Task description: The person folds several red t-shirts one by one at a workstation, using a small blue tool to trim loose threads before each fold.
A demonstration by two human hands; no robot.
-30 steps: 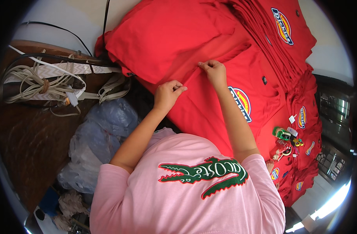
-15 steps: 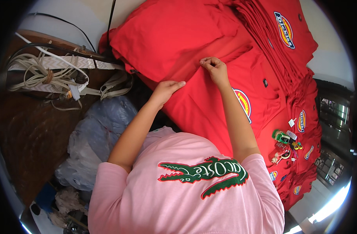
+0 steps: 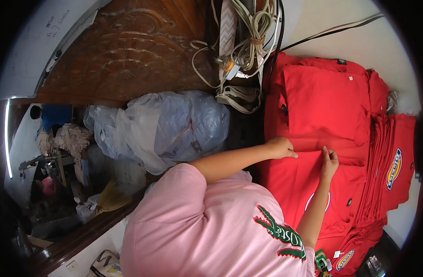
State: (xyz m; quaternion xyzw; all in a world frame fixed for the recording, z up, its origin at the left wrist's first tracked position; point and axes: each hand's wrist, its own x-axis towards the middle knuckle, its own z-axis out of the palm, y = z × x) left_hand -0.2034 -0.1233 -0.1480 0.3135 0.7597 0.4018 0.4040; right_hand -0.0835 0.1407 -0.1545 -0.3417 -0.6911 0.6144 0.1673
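A red shirt (image 3: 290,180) with a round printed emblem lies spread before me, its upper edge pulled fairly straight between my hands. My left hand (image 3: 281,148) is closed on the left part of that edge, thumb pointing right. A short way to the right, my right hand (image 3: 330,161) pinches the same edge between thumb and fingertips. Just beyond both hands sits a folded red garment (image 3: 327,99) on a red pile. Close on the right stands a thick stack of folded red garments (image 3: 391,161) with an emblem on the outermost one.
Bulging translucent plastic bags (image 3: 193,124) lie left of the pile. Coiled cables (image 3: 255,27) and a plug hang above them by a carved wooden panel (image 3: 123,55). A straw broom (image 3: 113,198) is at lower left. Small green things (image 3: 320,260) rest on the red cloth at lower right.
The view has swung left and turned, so the red pile now appears farther right and more of the room shows. Both hands still grip the shirt's edge, drawn a little straighter.
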